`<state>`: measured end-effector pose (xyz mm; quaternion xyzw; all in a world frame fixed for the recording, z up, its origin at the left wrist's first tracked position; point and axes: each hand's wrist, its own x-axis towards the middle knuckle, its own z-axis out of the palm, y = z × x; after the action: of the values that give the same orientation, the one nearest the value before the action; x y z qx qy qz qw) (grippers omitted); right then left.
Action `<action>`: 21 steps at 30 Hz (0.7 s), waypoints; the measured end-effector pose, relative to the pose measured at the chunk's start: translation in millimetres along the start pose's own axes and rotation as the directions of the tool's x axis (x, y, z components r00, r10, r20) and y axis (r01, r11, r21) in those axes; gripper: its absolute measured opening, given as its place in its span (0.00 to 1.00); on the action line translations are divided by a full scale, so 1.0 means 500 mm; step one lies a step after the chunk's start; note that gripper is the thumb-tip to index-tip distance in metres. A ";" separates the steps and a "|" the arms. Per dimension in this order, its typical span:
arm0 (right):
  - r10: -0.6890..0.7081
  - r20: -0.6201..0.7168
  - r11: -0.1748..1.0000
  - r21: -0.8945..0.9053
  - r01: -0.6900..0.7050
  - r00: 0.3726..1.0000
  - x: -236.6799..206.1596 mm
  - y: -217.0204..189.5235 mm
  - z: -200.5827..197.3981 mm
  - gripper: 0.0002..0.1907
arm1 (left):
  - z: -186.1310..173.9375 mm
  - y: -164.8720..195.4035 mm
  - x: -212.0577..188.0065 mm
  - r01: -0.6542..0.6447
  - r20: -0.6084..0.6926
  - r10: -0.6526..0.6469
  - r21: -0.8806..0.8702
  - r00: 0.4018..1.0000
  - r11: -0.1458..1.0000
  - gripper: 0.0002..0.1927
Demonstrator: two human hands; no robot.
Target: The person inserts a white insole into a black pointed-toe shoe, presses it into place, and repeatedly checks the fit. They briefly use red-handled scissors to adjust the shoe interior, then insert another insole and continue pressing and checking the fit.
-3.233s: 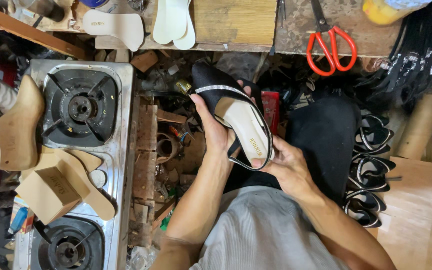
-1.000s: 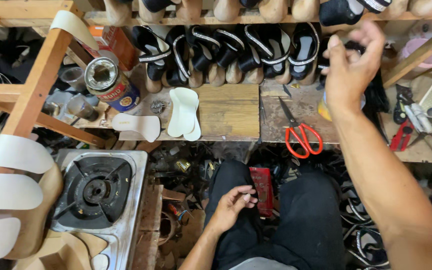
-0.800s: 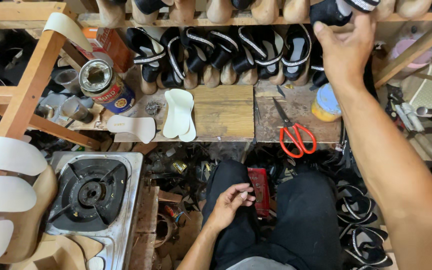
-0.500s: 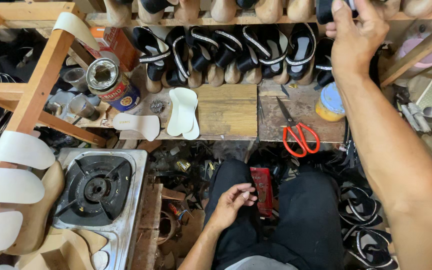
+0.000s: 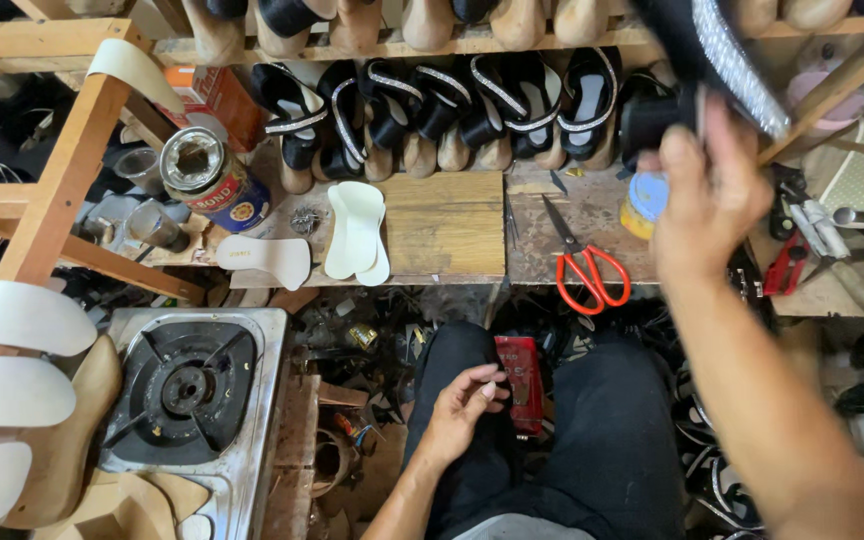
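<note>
A black shoe upper with a silver glitter strap [image 5: 727, 50] was clamped in the right hand [image 5: 707, 195] above the surface's far edge; the left hand [image 5: 462, 400] lay loosely curled, holding nothing, on the lap.

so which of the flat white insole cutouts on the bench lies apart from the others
The single white insole cutout lying crosswise at left; the other two are stacked together, pointing lengthwise, beside the bare wooden board.
</note>
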<state>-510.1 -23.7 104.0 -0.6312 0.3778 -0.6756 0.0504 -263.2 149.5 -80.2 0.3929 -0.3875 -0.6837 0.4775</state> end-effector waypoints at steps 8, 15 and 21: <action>0.150 0.154 0.982 -0.140 -0.129 0.977 -0.310 -0.153 -0.039 0.27 | 0.125 0.081 -0.018 -0.422 0.067 0.418 0.047 0.906 0.905 0.42; 0.013 0.615 0.986 -0.140 0.093 0.788 -0.389 -0.211 -0.098 0.14 | 0.125 0.064 -0.027 -0.172 -0.096 0.162 -0.110 0.982 0.979 0.28; 0.018 0.629 0.964 -0.218 0.154 0.778 -0.192 -0.146 -0.216 0.06 | -0.011 0.078 -0.050 -0.234 0.419 0.034 0.438 0.908 0.868 0.25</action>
<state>-557.5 128.8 76.7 -0.8336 0.4007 -0.3745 0.0659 -238.5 163.1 -42.8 0.3231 -0.6598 -0.5961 0.3239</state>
